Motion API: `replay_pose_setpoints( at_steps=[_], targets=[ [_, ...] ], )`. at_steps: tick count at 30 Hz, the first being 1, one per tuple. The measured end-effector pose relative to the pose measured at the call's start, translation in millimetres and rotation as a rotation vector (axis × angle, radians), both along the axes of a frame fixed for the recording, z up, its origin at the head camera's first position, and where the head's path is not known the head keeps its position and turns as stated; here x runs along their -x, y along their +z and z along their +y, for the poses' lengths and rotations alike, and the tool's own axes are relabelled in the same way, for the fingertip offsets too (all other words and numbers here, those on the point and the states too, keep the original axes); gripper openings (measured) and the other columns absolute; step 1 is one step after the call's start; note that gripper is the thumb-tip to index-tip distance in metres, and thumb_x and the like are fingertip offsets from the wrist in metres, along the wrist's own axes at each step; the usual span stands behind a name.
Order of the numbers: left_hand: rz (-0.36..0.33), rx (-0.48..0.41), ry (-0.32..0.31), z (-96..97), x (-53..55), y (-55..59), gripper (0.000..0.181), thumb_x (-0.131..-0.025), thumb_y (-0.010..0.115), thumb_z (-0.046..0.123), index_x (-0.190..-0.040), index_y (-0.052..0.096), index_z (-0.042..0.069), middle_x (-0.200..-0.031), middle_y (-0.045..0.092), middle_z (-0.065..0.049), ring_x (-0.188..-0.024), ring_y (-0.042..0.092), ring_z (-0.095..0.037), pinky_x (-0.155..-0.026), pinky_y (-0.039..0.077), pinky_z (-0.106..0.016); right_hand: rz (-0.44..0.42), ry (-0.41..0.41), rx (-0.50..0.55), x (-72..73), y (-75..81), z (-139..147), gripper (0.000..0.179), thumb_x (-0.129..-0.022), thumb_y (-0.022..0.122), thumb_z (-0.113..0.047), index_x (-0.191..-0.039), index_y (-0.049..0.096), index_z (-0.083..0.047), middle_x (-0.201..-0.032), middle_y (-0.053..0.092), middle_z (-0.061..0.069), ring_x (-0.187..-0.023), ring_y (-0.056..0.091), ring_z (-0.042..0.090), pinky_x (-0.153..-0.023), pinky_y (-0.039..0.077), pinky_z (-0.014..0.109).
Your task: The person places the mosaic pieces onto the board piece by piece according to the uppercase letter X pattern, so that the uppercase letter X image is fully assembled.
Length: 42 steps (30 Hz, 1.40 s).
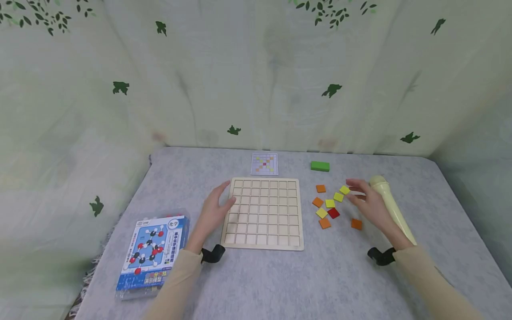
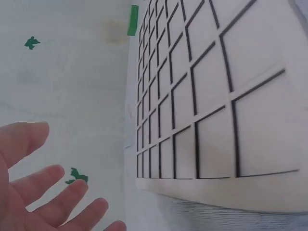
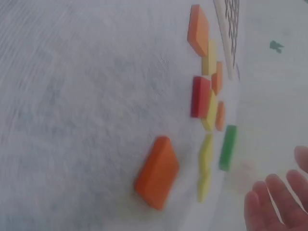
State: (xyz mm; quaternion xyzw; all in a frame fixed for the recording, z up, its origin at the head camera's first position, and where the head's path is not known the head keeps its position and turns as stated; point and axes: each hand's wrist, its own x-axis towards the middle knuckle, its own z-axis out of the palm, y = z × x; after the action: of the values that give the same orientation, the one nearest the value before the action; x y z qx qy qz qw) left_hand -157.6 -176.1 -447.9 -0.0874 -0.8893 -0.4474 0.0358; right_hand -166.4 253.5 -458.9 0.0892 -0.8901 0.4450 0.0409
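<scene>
A square wooden grid board (image 1: 262, 214) lies flat on the table, its cells bare. At its left edge is my left hand (image 1: 211, 212), thumb and fingers spread apart; in the left wrist view the fingers (image 2: 62, 202) look loose and hold nothing. To the board's right lie several small square tiles: orange tiles (image 1: 325, 223), yellow tiles (image 1: 330, 203) and one red tile (image 1: 334, 213). My right hand (image 1: 370, 204) hovers beside the rightmost yellow tile (image 1: 345, 190); whether it touches that tile is unclear. Its fingers (image 3: 284, 197) appear relaxed in the right wrist view, with nothing held.
Behind the board lies a small card (image 1: 264, 164) with a coloured grid pattern. A green block (image 1: 320, 166) sits at the back right. A cream microphone-shaped object (image 1: 392, 204) lies beside my right forearm. On the left is a boxed molecule model set (image 1: 152, 253).
</scene>
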Motion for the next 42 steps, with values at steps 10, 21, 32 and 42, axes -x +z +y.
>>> replay_pose_setpoints(
  at_steps=[10, 21, 32, 42],
  targets=[
    [-0.168, -0.016, -0.004, -12.8, -2.2, -35.7, 0.051, -0.094, 0.054, 0.002, -0.141, 0.038, -0.008, -0.147, 0.036, -0.024, -0.137, 0.028, -0.037, -0.112, 0.021, -0.047, -0.303, -0.062, 0.074, 14.7, -19.2, -0.9, 0.037, -0.095, 0.057, -0.012, -0.129, 0.051, 0.0, -0.129, 0.053, 0.02, -0.115, 0.05, 0.035, -0.094, 0.045, 0.045],
    [-0.059, 0.085, -0.062, -18.8, -10.7, -50.0, 0.051, -0.085, 0.055, -0.008, -0.135, 0.045, -0.012, -0.146, 0.039, -0.022, -0.135, 0.025, -0.046, -0.109, 0.019, -0.056, -0.32, -0.114, -0.101, 26.9, -26.0, -10.2, 0.033, -0.089, 0.063, -0.005, -0.121, 0.056, 0.001, -0.121, 0.056, 0.021, -0.104, 0.052, 0.035, -0.087, 0.047, 0.045],
    [-0.078, 0.1, -0.137, -24.7, -10.9, -46.4, 0.054, -0.088, 0.056, -0.006, -0.139, 0.041, -0.01, -0.149, 0.034, -0.021, -0.138, 0.023, -0.042, -0.11, 0.017, -0.054, -0.211, -0.075, -0.183, 33.7, -29.2, -11.7, 0.026, -0.084, 0.065, 0.001, -0.109, 0.06, 0.004, -0.104, 0.06, 0.02, -0.09, 0.053, 0.031, -0.077, 0.047, 0.04],
    [-0.055, 0.154, -0.185, -26.6, -10.0, -45.7, 0.055, -0.088, 0.056, -0.007, -0.139, 0.038, -0.012, -0.149, 0.032, -0.025, -0.136, 0.023, -0.045, -0.108, 0.019, -0.058, -0.202, 0.016, -0.089, 36.6, -9.9, -41.9, 0.029, -0.089, 0.064, -0.008, -0.116, 0.06, 0.001, -0.112, 0.059, 0.016, -0.098, 0.053, 0.03, -0.086, 0.048, 0.044]
  ],
)
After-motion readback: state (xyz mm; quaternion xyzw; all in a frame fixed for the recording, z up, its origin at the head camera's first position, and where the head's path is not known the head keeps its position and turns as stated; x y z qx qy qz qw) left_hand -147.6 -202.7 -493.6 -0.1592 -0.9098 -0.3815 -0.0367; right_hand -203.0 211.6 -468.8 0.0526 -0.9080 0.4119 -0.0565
